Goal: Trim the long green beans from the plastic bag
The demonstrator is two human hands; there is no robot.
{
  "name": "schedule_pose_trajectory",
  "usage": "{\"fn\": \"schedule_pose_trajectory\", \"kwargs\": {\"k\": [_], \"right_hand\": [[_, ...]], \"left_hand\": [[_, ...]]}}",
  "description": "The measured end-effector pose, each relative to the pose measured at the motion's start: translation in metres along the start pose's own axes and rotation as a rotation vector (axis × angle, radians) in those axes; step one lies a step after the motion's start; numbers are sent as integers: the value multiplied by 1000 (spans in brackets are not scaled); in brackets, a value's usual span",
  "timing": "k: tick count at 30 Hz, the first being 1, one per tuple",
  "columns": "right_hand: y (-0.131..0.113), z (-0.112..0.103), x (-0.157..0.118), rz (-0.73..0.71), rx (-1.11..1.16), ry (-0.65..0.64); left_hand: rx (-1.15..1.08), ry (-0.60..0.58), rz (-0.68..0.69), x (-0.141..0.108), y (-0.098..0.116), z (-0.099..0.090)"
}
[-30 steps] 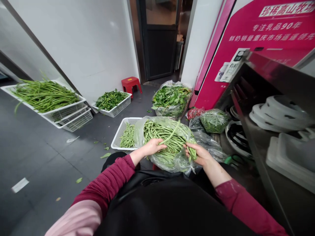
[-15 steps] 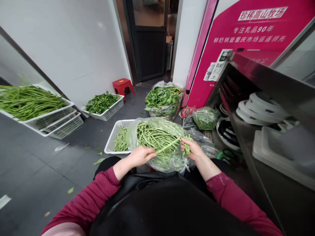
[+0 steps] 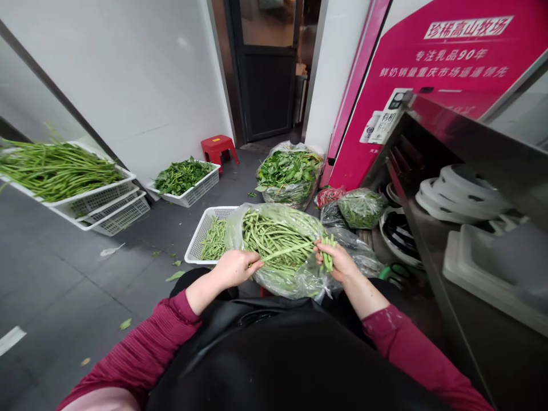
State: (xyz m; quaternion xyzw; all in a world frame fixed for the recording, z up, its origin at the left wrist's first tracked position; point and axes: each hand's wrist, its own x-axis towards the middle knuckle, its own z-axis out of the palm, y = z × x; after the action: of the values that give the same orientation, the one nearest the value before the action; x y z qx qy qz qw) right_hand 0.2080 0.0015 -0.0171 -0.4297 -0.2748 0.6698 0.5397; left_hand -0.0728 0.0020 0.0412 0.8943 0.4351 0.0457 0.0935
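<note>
A clear plastic bag (image 3: 233, 228) full of long green beans (image 3: 278, 231) lies open before me. One long bean (image 3: 286, 250) stretches between my hands above the bag. My left hand (image 3: 235, 267) pinches its left end. My right hand (image 3: 336, 260) is closed around a bunch of short bean pieces (image 3: 327, 254) and also grips the long bean's right end. Left of the bag, partly behind it, a white basket (image 3: 193, 244) holds more bean pieces (image 3: 214, 240).
Stacked white baskets with long green stems (image 3: 64, 171) stand at the left. A basket of leaves (image 3: 182, 176), a red stool (image 3: 220, 149) and a bag of leafy greens (image 3: 289, 171) are farther back. A metal shelf (image 3: 428, 245) edges the right side.
My left hand has moved left, away from my right hand, still pinching the long bean. The view has shifted slightly, and my right hand keeps its bunch.
</note>
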Motion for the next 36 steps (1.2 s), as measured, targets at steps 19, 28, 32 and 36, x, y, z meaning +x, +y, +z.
{"fn": "schedule_pose_trajectory", "kwargs": {"k": [19, 28, 32, 36], "right_hand": [[14, 7, 9, -511, -1271, 295], [10, 7, 27, 121, -539, -46], [8, 19, 15, 434, -173, -379], [8, 28, -1, 521, -183, -589]], "left_hand": [[256, 84, 92, -7, 14, -14], [262, 146, 146, -14, -1, -23], [207, 142, 180, -6, -14, -7], [186, 157, 199, 4, -12, 3]]}}
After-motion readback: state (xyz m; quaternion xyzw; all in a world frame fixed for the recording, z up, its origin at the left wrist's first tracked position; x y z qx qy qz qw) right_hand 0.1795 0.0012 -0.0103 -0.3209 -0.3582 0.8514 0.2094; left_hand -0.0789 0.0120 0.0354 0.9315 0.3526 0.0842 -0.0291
